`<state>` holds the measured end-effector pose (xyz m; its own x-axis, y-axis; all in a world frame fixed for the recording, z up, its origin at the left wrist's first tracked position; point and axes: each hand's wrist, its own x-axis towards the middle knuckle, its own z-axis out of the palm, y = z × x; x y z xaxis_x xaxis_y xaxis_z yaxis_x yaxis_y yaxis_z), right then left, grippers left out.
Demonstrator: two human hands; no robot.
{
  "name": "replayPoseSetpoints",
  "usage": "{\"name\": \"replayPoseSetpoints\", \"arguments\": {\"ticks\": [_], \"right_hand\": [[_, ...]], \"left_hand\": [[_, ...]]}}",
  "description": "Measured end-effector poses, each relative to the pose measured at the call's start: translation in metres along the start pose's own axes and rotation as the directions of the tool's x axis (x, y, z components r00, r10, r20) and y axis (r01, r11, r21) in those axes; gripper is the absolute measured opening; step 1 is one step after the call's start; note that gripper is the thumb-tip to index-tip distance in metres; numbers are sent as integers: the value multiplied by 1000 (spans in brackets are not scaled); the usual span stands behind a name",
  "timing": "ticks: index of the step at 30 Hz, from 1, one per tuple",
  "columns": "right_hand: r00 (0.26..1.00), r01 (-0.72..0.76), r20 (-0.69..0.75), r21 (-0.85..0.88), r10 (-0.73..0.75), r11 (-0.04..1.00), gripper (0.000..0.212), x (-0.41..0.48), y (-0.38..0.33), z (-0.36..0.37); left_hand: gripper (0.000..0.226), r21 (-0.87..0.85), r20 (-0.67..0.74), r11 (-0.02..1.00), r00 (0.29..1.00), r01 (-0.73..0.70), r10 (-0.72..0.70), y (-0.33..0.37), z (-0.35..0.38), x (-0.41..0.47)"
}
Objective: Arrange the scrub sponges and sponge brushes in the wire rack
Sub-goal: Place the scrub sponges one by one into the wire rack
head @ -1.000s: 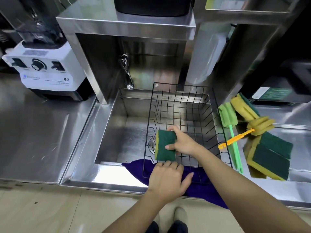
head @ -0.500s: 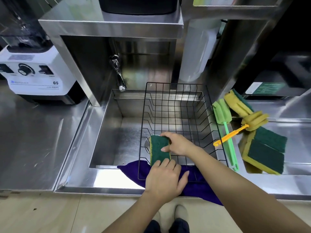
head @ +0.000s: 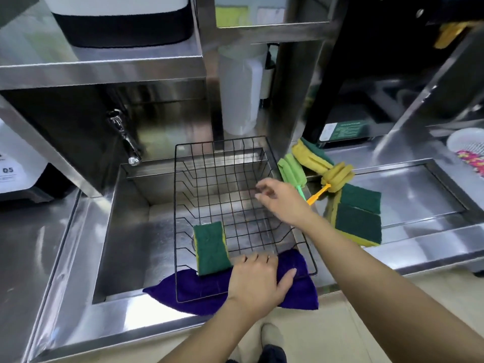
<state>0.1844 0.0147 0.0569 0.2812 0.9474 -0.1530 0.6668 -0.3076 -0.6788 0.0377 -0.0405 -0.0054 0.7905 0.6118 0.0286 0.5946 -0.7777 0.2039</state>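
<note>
Standing on edge in the near-left corner of the wire rack, one scrub sponge shows its dark green scouring face with a yellow foam strip along the side. The black rack sits in the steel sink, its near edge over a purple cloth. The left hand lies flat on the rack's near rim and the cloth, fingers together, gripping nothing. The right hand hovers over the rack's right side, fingers loosely spread and empty. On the table to the right lie two sponge brushes, one green and one yellow with an orange handle, plus three more green-and-yellow scrub sponges.
</note>
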Motion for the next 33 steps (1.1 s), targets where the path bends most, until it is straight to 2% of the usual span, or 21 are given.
{"name": "replayPoseSetpoints", "arguments": {"ticks": [2,4,6,8,10,13,16,18,21,24,26,29,31,33], "right_hand": [[983,-83,-161,35,88,996,29,-5,17,-18],[922,-191,-329,75,205,979,29,-13,38,-34],[814,-301,-500,69,294,951,29,-22,62,-46],[703,-450,-605,31,375,893,35,-33,84,-55],[622,-583,-607,64,495,810,52,-45,102,-61],[553,-708,-512,127,657,695,69,-58,126,-62],[546,-747,-357,204,758,633,70,-65,140,-56],[544,-739,-299,272,784,616,69,-67,145,-54],[515,-738,-309,315,800,597,72,-68,147,-56],[498,-741,-272,359,823,567,68,-70,151,-59],[487,-730,-247,413,838,545,74,-72,154,-60],[526,-614,-202,582,826,533,75,-76,149,-65],[588,-491,-168,703,791,514,60,-80,144,-70],[601,-381,-225,763,767,523,46,-86,137,-74]], "left_hand": [[56,0,52,1000,999,-7,7,6,-2,6],[72,-6,69,1000,997,-21,22,12,-3,12],[87,7,71,998,995,-65,65,15,2,15],[89,19,96,997,993,-72,69,18,2,18],[79,35,121,997,990,-70,66,20,2,19],[62,47,137,998,990,-49,42,20,2,21],[61,50,150,998,988,-31,23,21,2,21],[70,50,149,998,989,-27,19,22,3,20],[88,34,125,999,992,-23,19,22,3,19],[90,38,121,999,993,-15,10,22,5,19],[87,51,124,999,992,-17,10,21,4,19],[78,75,142,997,990,-16,6,21,3,18],[65,80,159,997,987,-11,-1,21,2,18],[60,84,164,996,987,-12,-2,21,2,17]]}}
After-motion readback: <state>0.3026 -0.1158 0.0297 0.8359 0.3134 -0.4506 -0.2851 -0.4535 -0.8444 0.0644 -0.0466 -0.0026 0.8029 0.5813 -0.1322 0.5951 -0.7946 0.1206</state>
